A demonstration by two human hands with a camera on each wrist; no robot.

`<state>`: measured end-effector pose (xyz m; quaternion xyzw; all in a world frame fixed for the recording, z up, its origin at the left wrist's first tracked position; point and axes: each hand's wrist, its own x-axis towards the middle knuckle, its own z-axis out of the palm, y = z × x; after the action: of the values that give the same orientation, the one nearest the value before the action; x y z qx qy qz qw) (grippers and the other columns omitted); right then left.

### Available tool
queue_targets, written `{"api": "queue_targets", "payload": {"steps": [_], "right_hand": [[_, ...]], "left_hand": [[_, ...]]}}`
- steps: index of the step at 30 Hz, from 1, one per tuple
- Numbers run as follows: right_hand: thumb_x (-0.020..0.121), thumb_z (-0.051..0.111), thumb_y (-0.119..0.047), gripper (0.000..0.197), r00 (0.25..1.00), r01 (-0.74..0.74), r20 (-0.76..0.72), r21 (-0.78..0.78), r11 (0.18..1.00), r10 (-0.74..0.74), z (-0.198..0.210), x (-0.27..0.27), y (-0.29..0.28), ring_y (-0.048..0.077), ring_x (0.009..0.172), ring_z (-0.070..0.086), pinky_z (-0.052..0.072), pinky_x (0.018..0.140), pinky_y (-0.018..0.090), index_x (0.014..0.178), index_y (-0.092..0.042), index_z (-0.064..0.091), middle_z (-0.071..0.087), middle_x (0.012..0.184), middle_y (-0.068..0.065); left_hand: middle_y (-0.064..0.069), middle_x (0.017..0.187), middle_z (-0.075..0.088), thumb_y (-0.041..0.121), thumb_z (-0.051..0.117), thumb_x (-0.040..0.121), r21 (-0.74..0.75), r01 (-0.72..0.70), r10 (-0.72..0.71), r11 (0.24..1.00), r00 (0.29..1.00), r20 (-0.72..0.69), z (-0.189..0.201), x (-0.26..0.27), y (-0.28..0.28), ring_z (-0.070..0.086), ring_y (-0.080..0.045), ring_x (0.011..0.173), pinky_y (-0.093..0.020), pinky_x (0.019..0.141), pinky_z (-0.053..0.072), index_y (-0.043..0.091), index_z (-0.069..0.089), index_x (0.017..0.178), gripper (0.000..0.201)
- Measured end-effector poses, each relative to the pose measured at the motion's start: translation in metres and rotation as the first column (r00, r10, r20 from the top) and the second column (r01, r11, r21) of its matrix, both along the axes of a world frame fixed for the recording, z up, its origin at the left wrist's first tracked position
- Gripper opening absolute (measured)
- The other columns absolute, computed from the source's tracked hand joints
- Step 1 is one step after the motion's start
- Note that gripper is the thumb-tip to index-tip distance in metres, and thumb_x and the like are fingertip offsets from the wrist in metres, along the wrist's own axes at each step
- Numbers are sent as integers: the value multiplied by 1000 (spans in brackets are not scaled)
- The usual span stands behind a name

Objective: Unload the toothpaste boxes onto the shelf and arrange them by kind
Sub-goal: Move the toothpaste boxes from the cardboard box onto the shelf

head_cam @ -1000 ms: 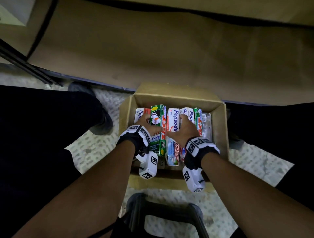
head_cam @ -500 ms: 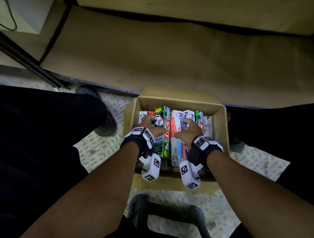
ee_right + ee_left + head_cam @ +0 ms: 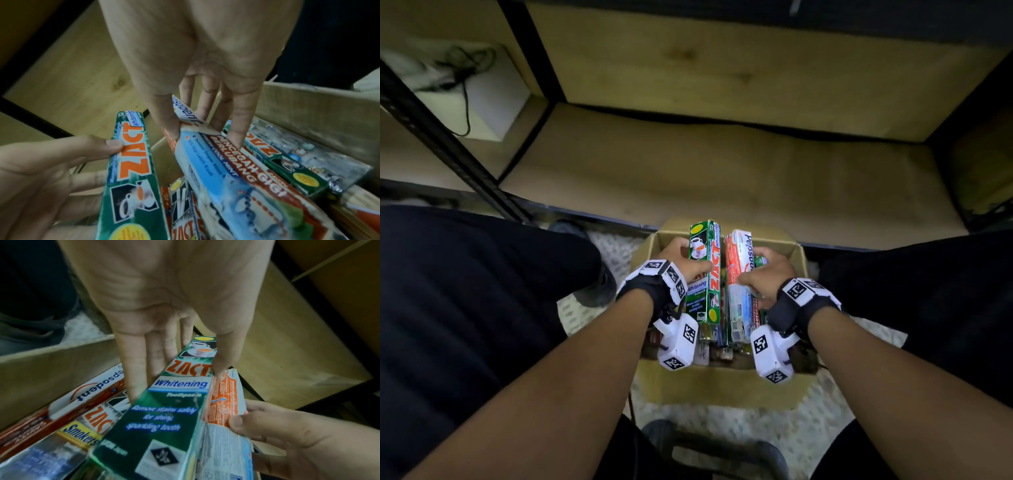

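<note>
From the head view, the person crouches over a cardboard carton [image 3: 799,255] on the floor, with the bare wooden shelf [image 3: 722,171] just beyond its far wall. The left hand [image 3: 685,262] grips a green Zact Whitening box [image 3: 705,270] and the right hand [image 3: 763,279] grips a red-and-white Pepsodent box [image 3: 738,274]. Both boxes are raised above the carton, side by side, their long axes pointing away from the person toward the shelf. So the coming move looks like a straight push forward and up, each hand about equally near. One box is held per hand; the boxes left below are too dark here to count.

In the left wrist view, the left thumb lies on the green box's near edge while the fingers [image 3: 141,369] run along its far face, pinching it across its narrow width. The right hand's thumb presses the Pepsodent box beside it. Below in the carton lie another Pepsodent box [image 3: 82,395] and a Zact Smokers box [image 3: 86,430], at least two on this side.

In the right wrist view, the right thumb and curled fingers [image 3: 234,129] clamp the Pepsodent box near its upper end. Left in the carton are another green Zact box [image 3: 287,165], a shiny clear-wrapped pack [image 3: 320,155] and a further Zact box [image 3: 183,211] between the lifted two.
</note>
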<state>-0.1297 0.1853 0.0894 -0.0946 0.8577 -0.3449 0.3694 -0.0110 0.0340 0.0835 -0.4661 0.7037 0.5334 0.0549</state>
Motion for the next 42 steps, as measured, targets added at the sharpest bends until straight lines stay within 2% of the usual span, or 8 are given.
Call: {"api": "queue_targets", "payload": {"steps": [4, 11, 21, 27, 30, 33, 38, 42], "right_hand": [[73, 78, -9, 72, 999, -19, -47, -57, 998, 17, 34, 2, 9, 10, 69, 69, 56, 53, 25, 136, -30, 49, 73, 101, 1], [78, 76, -5, 70, 989, -9, -148, -181, 983, -18, 107, 6, 29, 13, 71, 69, 56, 51, 26, 138, -25, 47, 69, 111, 8], [78, 77, -9, 66, 946, -40, -315, -337, 940, -73, 224, -1, 58, 21, 87, 71, 62, 72, 41, 136, -29, 51, 69, 117, 6], [76, 79, -10, 65, 914, -49, -389, -394, 918, -118, 289, -24, 65, 18, 85, 71, 61, 72, 41, 134, -30, 56, 72, 106, 1], [77, 76, -6, 60, 900, -35, -407, -420, 907, -154, 317, -39, 68, 14, 77, 71, 59, 60, 30, 130, -31, 60, 72, 90, -2], [77, 76, -10, 61, 873, -38, -460, -397, 917, -163, 344, -56, 67, 12, 69, 70, 57, 53, 27, 130, -33, 59, 70, 81, -6], [75, 78, -20, 67, 788, -89, -604, -303, 949, -119, 377, -88, 59, 20, 84, 71, 60, 75, 39, 135, -38, 55, 72, 104, 0], [74, 79, -18, 72, 748, -99, -656, -262, 960, -101, 392, -123, 47, 20, 96, 68, 60, 78, 43, 137, -41, 50, 65, 125, -5]], "left_hand": [[7, 103, 61, 46, 80, 59, -67, 27, -32, 997, 997, -65, 35, 1, 4, 67, -21, 88, -42, 79, 59, 33, 50, 116, 66], [4, 99, 61, 37, 82, 70, -201, 45, -86, 979, 976, -199, 103, 7, 13, 68, -22, 88, -42, 82, 58, 28, 48, 119, 61], [5, 96, 70, 39, 84, 65, -334, 20, -153, 942, 914, -376, 216, 9, 34, 72, -17, 79, -41, 76, 60, 32, 52, 108, 54], [8, 90, 70, 41, 80, 69, -438, -29, -201, 898, 859, -470, 279, -12, 44, 70, -13, 78, -33, 69, 59, 31, 54, 108, 48], [10, 87, 70, 46, 75, 70, -480, -85, -199, 873, 838, -508, 305, -25, 44, 68, -7, 73, -23, 58, 52, 32, 56, 106, 43], [9, 91, 68, 48, 69, 78, -554, -94, -241, 827, 831, -501, 327, -42, 44, 66, -10, 79, -22, 63, 49, 32, 55, 100, 30], [8, 122, 59, 49, 64, 80, -655, -88, -281, 750, 855, -437, 356, -78, 33, 58, -15, 109, -24, 88, 46, 27, 50, 139, 64], [16, 100, 63, 44, 63, 82, -695, -42, -317, 717, 869, -380, 384, -111, 20, 60, -15, 96, -17, 73, 46, 42, 61, 105, 23]]}}
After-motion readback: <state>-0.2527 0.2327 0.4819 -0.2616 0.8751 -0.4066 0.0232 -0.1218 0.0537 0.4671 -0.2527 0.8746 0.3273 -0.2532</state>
